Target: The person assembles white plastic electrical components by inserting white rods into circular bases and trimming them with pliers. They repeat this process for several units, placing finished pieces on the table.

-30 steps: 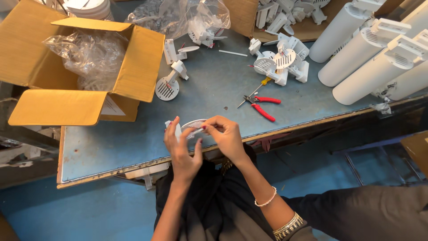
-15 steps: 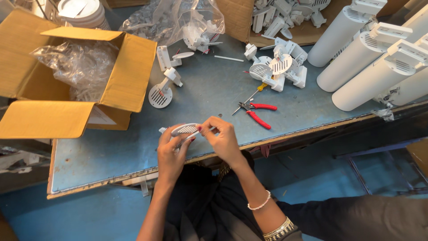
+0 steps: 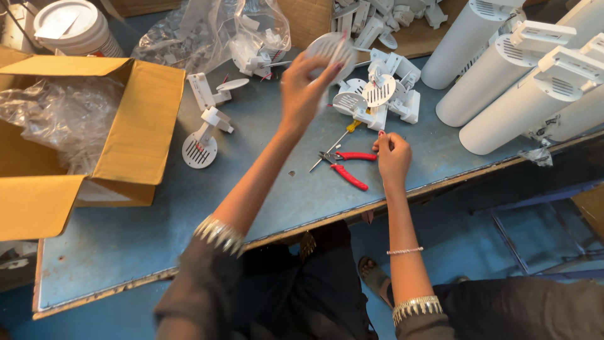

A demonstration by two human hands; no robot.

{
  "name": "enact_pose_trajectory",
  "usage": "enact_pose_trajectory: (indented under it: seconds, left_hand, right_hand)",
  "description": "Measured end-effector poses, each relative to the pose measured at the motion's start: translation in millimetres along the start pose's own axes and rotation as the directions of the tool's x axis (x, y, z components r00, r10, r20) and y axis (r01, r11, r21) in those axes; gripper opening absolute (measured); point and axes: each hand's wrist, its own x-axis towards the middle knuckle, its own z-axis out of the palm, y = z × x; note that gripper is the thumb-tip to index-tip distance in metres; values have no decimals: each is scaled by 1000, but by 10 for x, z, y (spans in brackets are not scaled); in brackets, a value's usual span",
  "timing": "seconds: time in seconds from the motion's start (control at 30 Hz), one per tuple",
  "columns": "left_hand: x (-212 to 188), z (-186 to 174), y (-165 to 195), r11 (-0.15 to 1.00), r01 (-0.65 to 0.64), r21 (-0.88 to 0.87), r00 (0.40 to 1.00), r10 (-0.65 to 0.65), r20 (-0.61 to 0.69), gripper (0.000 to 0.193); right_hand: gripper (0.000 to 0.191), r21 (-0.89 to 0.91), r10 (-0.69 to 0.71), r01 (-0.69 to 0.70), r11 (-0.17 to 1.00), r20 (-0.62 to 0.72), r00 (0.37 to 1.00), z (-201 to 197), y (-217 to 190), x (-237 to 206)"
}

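My left hand [image 3: 304, 85] is stretched far across the blue table [image 3: 264, 195] and holds a white round slotted disc [image 3: 331, 51], blurred by motion, just left of a heap of similar white fixture parts [image 3: 377, 94]. Nearer the table's front edge, my right hand [image 3: 392, 157] is curled into a loose fist. Whether it holds something small I cannot tell. It rests right beside red-handled pliers [image 3: 345, 167] and a yellow-handled screwdriver [image 3: 336, 140].
An open cardboard box [image 3: 126, 119] with crumpled plastic inside stands at the left. White bracket parts [image 3: 204, 135] lie beside it. A clear plastic bag [image 3: 220, 31] of parts and a white bucket [image 3: 75, 28] are at the back. Large white cylinders [image 3: 522, 75] lie at the right.
Both hands held the white disc together near the front edge. Now my left hand has carried it far forward toward the heap, and my right hand has let go and moved to the pliers.
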Motion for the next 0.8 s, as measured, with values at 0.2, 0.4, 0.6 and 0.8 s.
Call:
enact_pose_trajectory:
  seconds: [0.2, 0.4, 0.6, 0.8]
  left_hand:
    - [544, 1220, -788, 998, 29, -53, 993, -35, -116, 17]
    - [608, 1410, -1120, 963, -267, 24, 956, 261, 136, 14]
    - [740, 796, -1272, 982, -169, 79, 967, 180, -177, 19]
    - [455, 57, -1467, 917, -164, 364, 960, 63, 273, 33]
  right_hand:
    - [35, 131, 87, -88, 987, 12, 996, -5, -28, 50]
    - [33, 108, 128, -128, 986, 2, 992, -17, -85, 81]
    - [30, 149, 98, -99, 984, 15, 995, -14, -107, 90]
    - [31, 135, 108, -109, 985, 12, 994, -5, -81, 91]
